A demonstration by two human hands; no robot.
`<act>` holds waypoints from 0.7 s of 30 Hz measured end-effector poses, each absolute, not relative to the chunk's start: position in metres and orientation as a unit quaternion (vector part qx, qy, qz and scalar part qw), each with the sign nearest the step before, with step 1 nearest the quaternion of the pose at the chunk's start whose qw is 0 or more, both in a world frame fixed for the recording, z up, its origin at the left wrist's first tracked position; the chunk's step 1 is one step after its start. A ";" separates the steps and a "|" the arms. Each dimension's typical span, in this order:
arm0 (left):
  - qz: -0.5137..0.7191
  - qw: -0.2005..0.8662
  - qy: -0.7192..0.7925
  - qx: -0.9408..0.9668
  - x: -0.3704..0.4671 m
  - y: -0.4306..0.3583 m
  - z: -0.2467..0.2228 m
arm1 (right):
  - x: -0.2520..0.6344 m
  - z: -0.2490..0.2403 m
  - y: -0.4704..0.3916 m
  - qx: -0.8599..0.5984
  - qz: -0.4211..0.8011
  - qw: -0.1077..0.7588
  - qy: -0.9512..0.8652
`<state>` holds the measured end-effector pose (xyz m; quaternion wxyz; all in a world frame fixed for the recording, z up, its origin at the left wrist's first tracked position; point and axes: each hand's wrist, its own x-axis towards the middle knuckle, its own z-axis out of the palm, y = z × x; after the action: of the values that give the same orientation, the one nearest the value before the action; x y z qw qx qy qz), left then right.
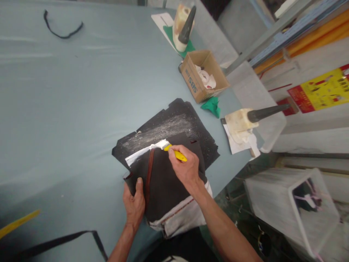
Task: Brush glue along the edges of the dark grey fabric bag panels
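Observation:
A dark fabric piece (169,182) with a brown stripe and a pale lining lies partly over a black board (163,123) smeared with white residue. My right hand (185,165) grips a yellow-handled brush (178,155), its bristles touching the fabric's far edge. A wet white band (141,152) runs along that edge, left of the brush. My left hand (135,202) pinches the fabric's left edge, which curls up between thumb and fingers.
Beyond the board stand a cardboard box (193,82) with white scraps, a green cloth (212,106) and two pale containers (240,123), (182,31) with dark handles. A black strap (62,240) lies front left on the table (68,109). A plastic bin (272,196) stands right.

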<state>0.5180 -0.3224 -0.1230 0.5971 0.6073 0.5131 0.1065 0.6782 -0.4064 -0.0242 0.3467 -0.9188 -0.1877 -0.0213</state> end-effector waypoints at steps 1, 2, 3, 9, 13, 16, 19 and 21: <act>0.100 0.600 0.515 0.604 0.518 -0.322 -0.123 | 0.681 -0.025 -0.410 -0.922 -0.029 0.346 -0.169; 0.094 0.601 0.518 0.601 0.517 -0.321 -0.124 | 0.682 -0.025 -0.412 -0.922 -0.026 0.352 -0.159; 0.088 0.601 0.523 0.599 0.517 -0.320 -0.124 | 0.682 -0.025 -0.414 -0.917 -0.011 0.365 -0.158; 0.079 0.601 0.540 0.584 0.520 -0.319 -0.119 | 0.680 -0.026 -0.422 -0.896 0.037 0.411 -0.166; 0.072 0.591 0.551 0.585 0.521 -0.318 -0.117 | 0.683 -0.027 -0.424 -0.911 -0.015 0.389 -0.134; 0.067 0.580 0.557 0.591 0.522 -0.316 -0.117 | 0.678 -0.028 -0.419 -0.895 0.022 0.404 -0.189; 0.070 0.583 0.548 0.596 0.522 -0.314 -0.116 | 0.681 -0.030 -0.421 -0.897 0.009 0.390 -0.209; 0.077 0.582 0.549 0.595 0.523 -0.314 -0.116 | 0.689 -0.030 -0.428 -0.910 -0.034 0.370 -0.182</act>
<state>0.5228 -0.3138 -0.1159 0.5818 0.5954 0.5488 0.0766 0.6895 -0.4283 -0.0297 0.3704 -0.9103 -0.1818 -0.0341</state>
